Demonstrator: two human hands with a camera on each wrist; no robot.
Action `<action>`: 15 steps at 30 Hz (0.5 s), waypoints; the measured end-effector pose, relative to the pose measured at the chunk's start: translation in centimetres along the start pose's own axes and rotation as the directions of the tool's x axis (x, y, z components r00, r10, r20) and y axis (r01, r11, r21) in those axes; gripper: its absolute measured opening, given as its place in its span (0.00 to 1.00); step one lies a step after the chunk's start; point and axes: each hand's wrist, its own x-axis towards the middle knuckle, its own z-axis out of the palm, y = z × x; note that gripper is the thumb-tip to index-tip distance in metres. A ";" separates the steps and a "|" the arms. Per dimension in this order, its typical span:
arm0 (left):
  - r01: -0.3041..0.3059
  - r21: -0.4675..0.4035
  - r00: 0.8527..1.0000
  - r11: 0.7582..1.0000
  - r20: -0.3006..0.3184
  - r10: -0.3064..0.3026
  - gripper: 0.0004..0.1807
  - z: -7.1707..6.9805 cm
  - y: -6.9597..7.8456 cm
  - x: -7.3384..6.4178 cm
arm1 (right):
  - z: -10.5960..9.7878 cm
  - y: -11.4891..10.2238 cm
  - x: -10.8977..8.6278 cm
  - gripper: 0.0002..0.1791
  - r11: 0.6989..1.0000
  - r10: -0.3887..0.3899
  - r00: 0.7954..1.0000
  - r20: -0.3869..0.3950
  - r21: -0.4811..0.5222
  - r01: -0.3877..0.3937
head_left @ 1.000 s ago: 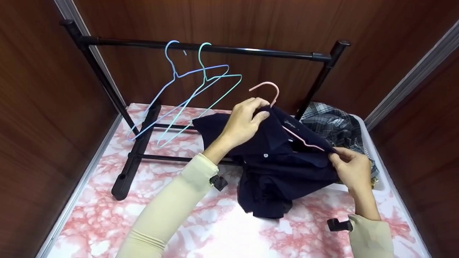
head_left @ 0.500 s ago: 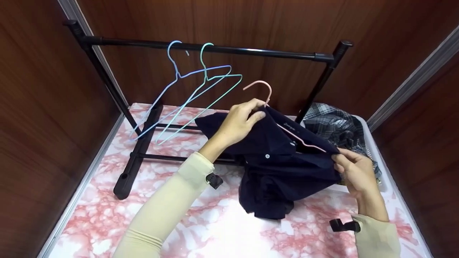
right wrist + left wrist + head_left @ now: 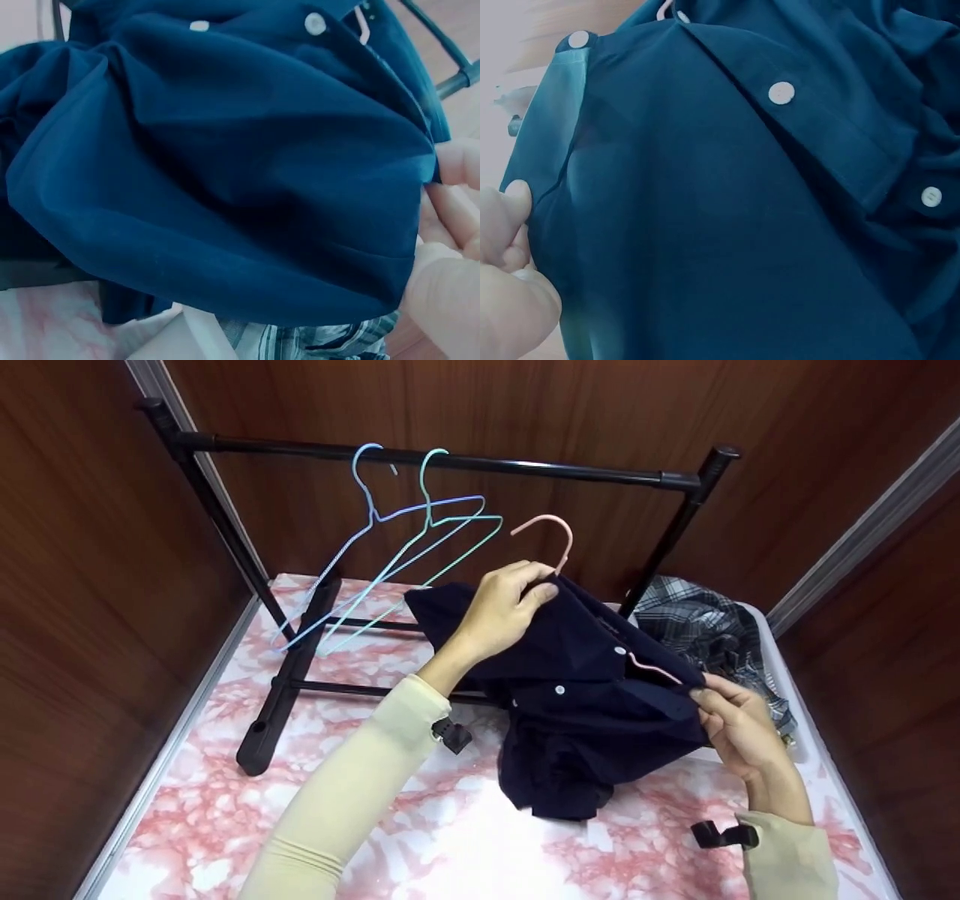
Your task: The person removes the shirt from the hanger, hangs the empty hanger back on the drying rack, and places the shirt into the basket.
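Note:
A navy button-up shirt is held up in front of the rack, with a pink hanger inside it. The hanger's hook sticks out above the collar, and a bit of its arm shows in the neck opening. My left hand pinches the collar near the base of the hook. At the shirt's other side my right hand grips the shoulder cloth near the hanger's end. White buttons run down the front in the left wrist view. The right wrist view shows the shirt's cloth pulled taut toward my fingers.
A black clothes rack stands behind, with a blue hanger and a green hanger on its bar. At the right, a white basket holds plaid clothing. Wooden walls surround the pink-and-white marbled table.
The pink hook has risen slightly and moved a little left. Less of the hanger's arm shows in the neck opening now. Both hands keep their hold, the right one shifted slightly rightward.

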 end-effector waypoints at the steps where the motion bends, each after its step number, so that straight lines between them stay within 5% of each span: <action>1: 0.002 -0.005 1.000 1.000 0.002 -0.002 0.12 0.0 0.1 0.0 | -0.1 0.0 0.0 0.19 1.000 -0.002 1.000 0.014 0.001 0.002; 7: 0.020 -0.013 1.000 1.000 -0.001 -0.020 0.12 0.0 0.1 0.0 | -0.4 0.2 0.0 0.20 1.000 -0.004 0.998 0.070 0.023 0.002; 15: -0.029 0.023 0.999 0.999 0.028 0.028 0.12 -0.5 -0.1 0.2 | -0.9 0.5 -0.3 0.25 0.989 -0.046 0.978 0.202 0.147 0.016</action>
